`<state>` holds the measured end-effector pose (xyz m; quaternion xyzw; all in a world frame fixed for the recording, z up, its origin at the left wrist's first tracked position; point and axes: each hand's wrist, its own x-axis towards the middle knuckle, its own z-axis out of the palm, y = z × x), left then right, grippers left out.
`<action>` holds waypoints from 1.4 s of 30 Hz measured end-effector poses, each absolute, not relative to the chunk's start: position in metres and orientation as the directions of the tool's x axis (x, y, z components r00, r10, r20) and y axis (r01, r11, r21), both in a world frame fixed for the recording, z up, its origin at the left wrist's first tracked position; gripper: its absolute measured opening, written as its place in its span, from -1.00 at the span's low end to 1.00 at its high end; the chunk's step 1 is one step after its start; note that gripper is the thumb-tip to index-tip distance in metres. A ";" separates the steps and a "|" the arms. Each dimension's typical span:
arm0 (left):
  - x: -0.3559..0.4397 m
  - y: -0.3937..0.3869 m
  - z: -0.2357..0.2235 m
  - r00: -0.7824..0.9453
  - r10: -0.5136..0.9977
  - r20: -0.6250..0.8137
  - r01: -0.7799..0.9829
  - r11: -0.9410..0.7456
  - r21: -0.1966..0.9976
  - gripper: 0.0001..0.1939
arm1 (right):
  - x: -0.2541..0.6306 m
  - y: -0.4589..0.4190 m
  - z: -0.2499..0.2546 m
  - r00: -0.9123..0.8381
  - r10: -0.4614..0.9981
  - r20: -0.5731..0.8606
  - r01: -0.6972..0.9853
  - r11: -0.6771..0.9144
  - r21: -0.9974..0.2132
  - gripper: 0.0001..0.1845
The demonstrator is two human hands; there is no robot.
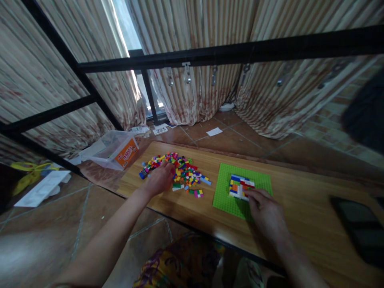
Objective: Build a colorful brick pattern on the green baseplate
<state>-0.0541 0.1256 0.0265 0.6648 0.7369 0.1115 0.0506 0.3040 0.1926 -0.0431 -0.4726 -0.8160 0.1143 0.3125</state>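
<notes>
My left hand (162, 178) reaches into a loose pile of colourful toy building bricks (181, 172). Its fingers are curled down among the bricks, and the fingertips are hidden. A green studded baseplate (222, 196) lies to the right of the pile. On it is a flat build of toy bricks (238, 188) in blue, white, yellow, orange and red. My right hand (267, 210) is at the right edge of this build, thumb and fingers pinched together. Whatever is between those fingertips is too small to make out.
The wooden table (300, 200) has a dark phone-like device (357, 228) at its right end. A clear plastic box (112, 148) with an orange label stands beyond the left end. Black metal bars (210, 56) cross in front of striped curtains (198, 96). Papers (214, 131) lie on the tiled floor.
</notes>
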 end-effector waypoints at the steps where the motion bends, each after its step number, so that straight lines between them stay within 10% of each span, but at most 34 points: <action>1: -0.046 0.125 0.028 -0.123 0.989 0.081 0.948 0.093 0.304 -0.88 | 0.304 0.192 -0.042 -0.358 0.844 0.398 0.699 0.526 -0.485 -0.68; 11: 0.065 0.167 -0.012 0.024 0.997 0.070 0.534 -0.072 0.842 -0.90 | 0.302 0.192 -0.042 -0.336 0.850 0.407 0.683 0.517 -0.516 -0.70; 42: 0.112 0.204 0.011 0.125 0.986 -0.110 0.830 -0.043 0.557 -0.79 | 0.300 0.193 -0.034 -0.363 0.860 0.359 0.690 0.507 -0.516 -0.68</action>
